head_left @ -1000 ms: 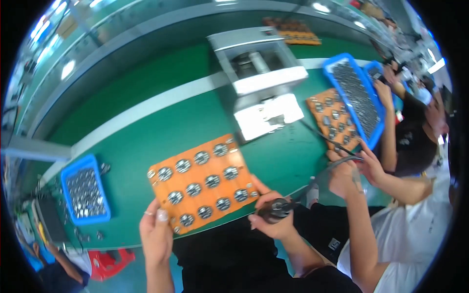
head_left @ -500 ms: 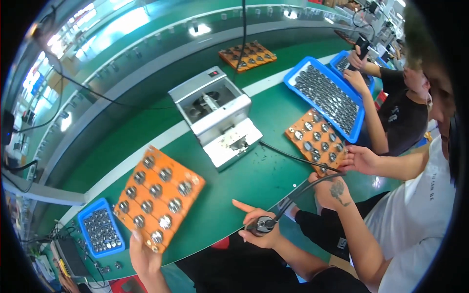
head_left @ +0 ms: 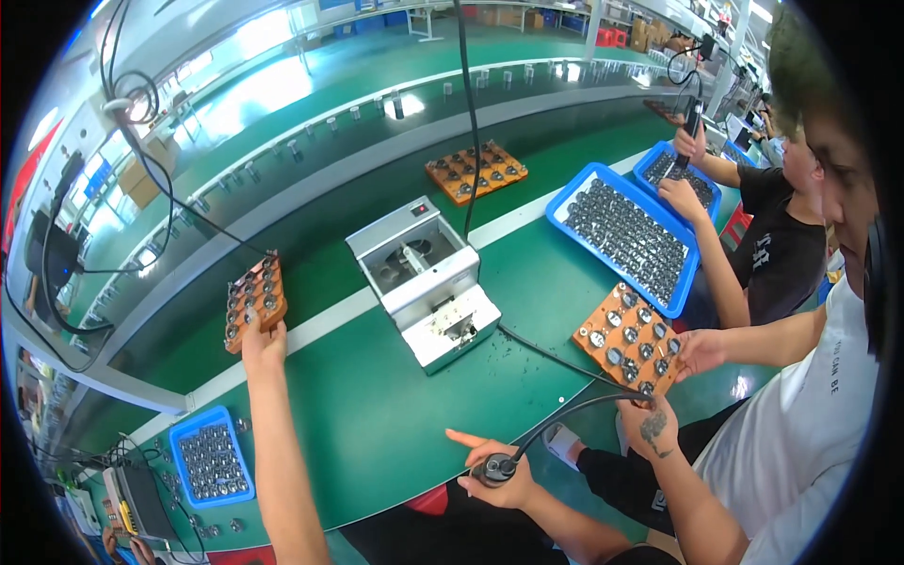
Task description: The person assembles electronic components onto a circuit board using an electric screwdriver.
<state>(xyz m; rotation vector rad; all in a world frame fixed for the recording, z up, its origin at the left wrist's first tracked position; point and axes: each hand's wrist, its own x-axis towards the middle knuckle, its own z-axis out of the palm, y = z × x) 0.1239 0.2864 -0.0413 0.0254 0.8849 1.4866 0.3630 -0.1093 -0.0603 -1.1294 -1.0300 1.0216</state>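
Observation:
My left arm stretches forward, and my left hand (head_left: 265, 347) grips the near edge of an orange fixture board (head_left: 255, 299) set with round metal parts. The board is over the far green strip, past the pale rail; whether it rests there I cannot tell. Close to the table's front edge, my right hand (head_left: 516, 488) is wrapped around a black corded power screwdriver (head_left: 493, 469), seen end-on, its index finger pointing out to the left. A grey-white screw feeder (head_left: 424, 282) stands mid-table, between my hands and farther off.
A blue tray (head_left: 252, 476) of metal parts sits at the left. Another orange board (head_left: 476, 171) lies at the back. To the right, a person's hands hold an orange board (head_left: 593, 325) beside a large blue tray (head_left: 556, 202). Black cables hang and cross the bench.
My left hand has carried the orange board forward, from above the near table to the far strip. My right hand has stayed nearly in place with the screwdriver. The view has shifted slightly.

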